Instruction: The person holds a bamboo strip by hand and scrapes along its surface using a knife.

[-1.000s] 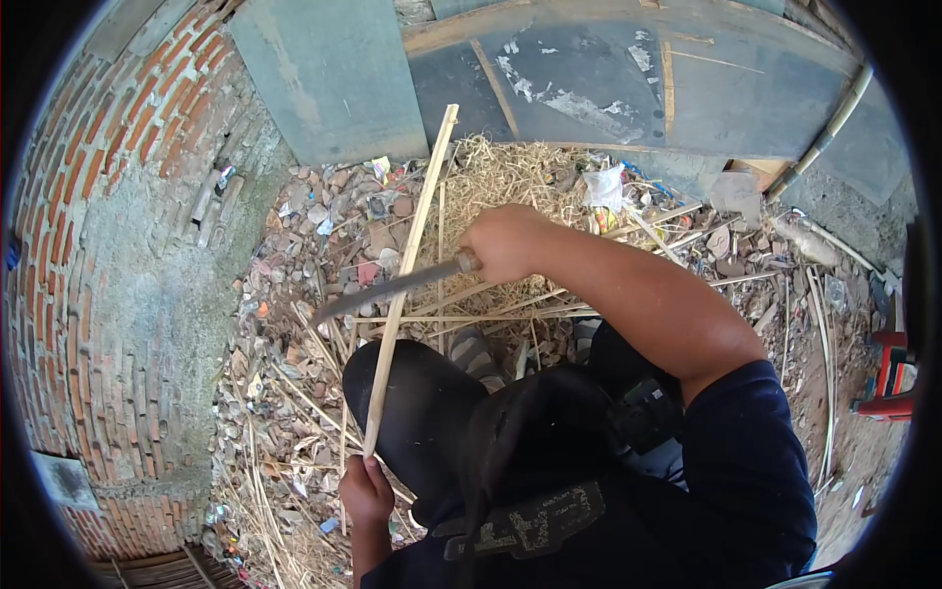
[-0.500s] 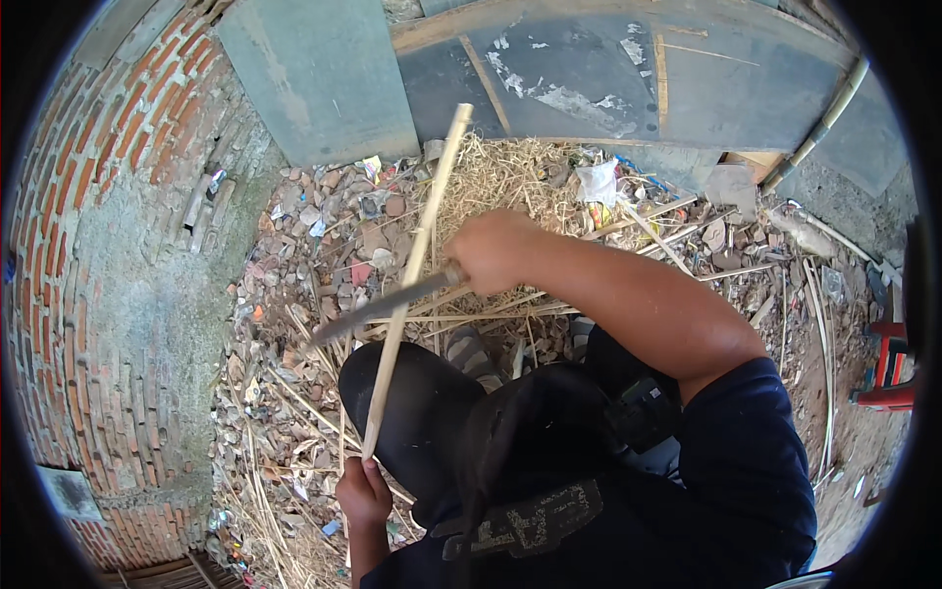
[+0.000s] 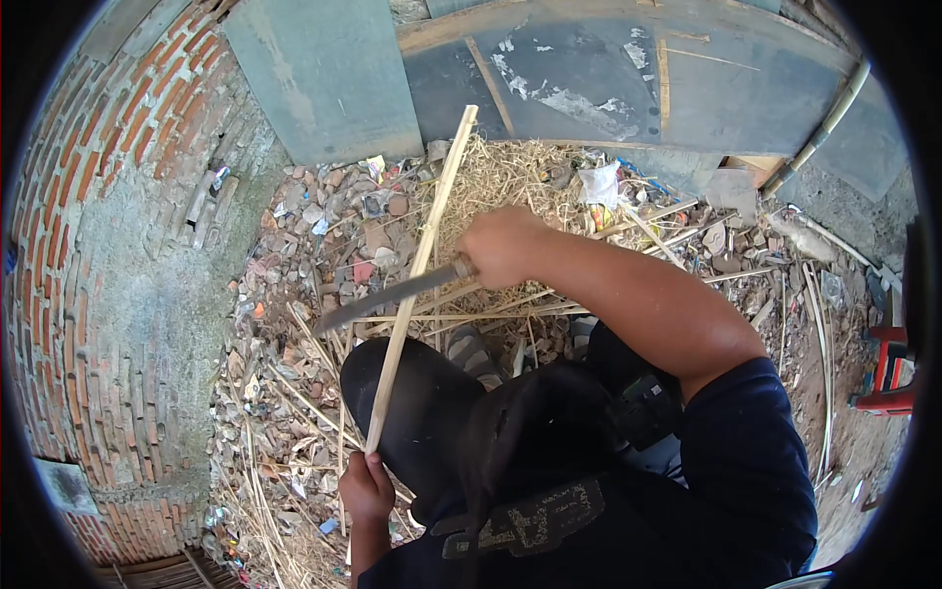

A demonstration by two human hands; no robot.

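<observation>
A long pale split-bamboo strip [image 3: 446,187] slants from near my left knee up toward the panels at the back. My left hand [image 3: 366,488] is closed round its near end, beside my left thigh. My right hand [image 3: 502,247] grips the handle of a long knife [image 3: 373,303]. Its blade points left and crosses over the strip about midway, above my knee. Whether the edge bites into the strip or only rests against it, I cannot tell.
Rubble and litter [image 3: 334,226] cover the ground, with a heap of pale shavings [image 3: 520,172] ahead. Several thin strips [image 3: 260,491] lie around. A brick wall [image 3: 128,324] rises at left, grey panels [image 3: 589,79] at the back. Something red [image 3: 883,378] stands at far right.
My right hand and the knife have shifted slightly to the right. The strip's far end has moved a little right too, while my left hand keeps its hold with only a slight shift.
</observation>
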